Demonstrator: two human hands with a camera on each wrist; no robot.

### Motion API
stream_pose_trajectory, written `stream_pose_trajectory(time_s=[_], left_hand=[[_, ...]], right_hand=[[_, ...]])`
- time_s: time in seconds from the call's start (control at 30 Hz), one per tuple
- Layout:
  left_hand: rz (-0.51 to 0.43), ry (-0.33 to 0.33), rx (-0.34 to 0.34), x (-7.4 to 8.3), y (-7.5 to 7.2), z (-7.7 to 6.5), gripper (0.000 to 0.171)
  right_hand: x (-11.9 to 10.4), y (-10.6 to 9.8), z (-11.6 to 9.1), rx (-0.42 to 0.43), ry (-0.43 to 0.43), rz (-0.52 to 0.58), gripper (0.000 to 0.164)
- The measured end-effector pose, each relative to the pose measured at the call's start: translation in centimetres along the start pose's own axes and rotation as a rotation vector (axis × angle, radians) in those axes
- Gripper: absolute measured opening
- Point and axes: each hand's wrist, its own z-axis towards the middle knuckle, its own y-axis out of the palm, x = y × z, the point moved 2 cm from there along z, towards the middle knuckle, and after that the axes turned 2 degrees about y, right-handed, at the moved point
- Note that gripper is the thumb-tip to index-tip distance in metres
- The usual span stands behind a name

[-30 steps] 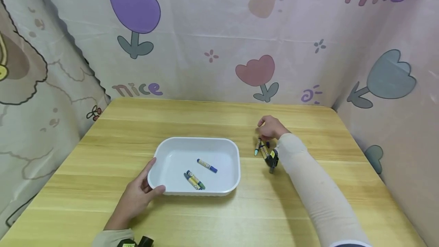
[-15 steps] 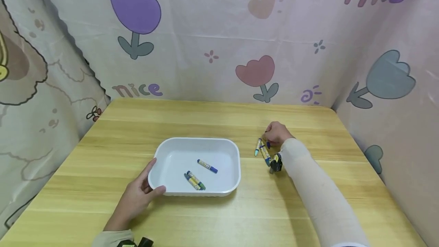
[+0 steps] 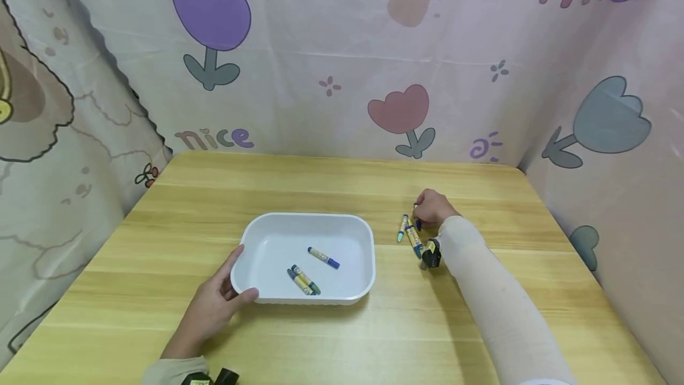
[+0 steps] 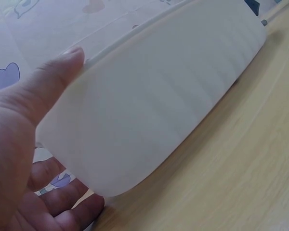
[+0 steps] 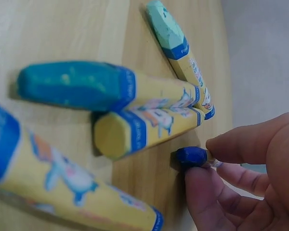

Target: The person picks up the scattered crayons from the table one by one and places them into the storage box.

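My left hand [image 3: 211, 308] grips the left end of a white plastic tray [image 3: 262, 242], thumb on the near rim and fingers around the side. Inside the tray lie a blue crayon [image 3: 323, 258], a green crayon [image 3: 306, 280] and a dark greyish one [image 3: 299, 282]. To the right of the tray, my right hand [image 3: 434, 207] pinches a dark blue crayon [image 5: 191, 157] between thumb and fingers, close to the tabletop. Beside it, in the right wrist view, lie a teal crayon [image 5: 70, 84], an olive-yellow one [image 5: 113, 134] and a mint green one [image 5: 166, 31].
Another yellow-wrapped crayon [image 5: 77, 178] lies close to the right wrist camera, its tip out of frame. The wooden table [image 3: 320, 343] extends around the tray. A printed cloth [image 3: 299, 28] hangs behind the table and along both sides.
My right hand has come slightly nearer and to the right, and its fingers have closed on the dark blue crayon. The left hand and the tray stay in place.
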Motion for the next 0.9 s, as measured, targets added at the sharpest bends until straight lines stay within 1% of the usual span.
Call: stream_pose_trajectory(time_s=[0.13,0.33,0.57,0.73,0.9], left_hand=[[-0.008,0.010,-0.003,0.0,0.1,0.2,0.088],[-0.006,0.003,-0.009,-0.2,0.1,0.0,0.088],[0.004,0.003,-0.008,-0.1,0.0,0.1,0.088],[0.010,0.011,-0.008,0.0,-0.1,0.1,0.088],[0.004,0.002,-0.006,0.0,0.0,0.1,0.087]], right_hand=[[0.0,-0.1,-0.2,-0.005,-0.005,0.010,0.036],[0.2,-0.1,-0.4,-0.027,-0.019,0.050,0.037],[-0.5,-0.2,-0.8,-0.025,-0.043,0.086,0.040],[-1.2,-0.1,-0.9,-0.030,-0.081,0.057,0.041],[-2.0,0.1,-0.9,-0.033,-0.113,0.032,0.040]])
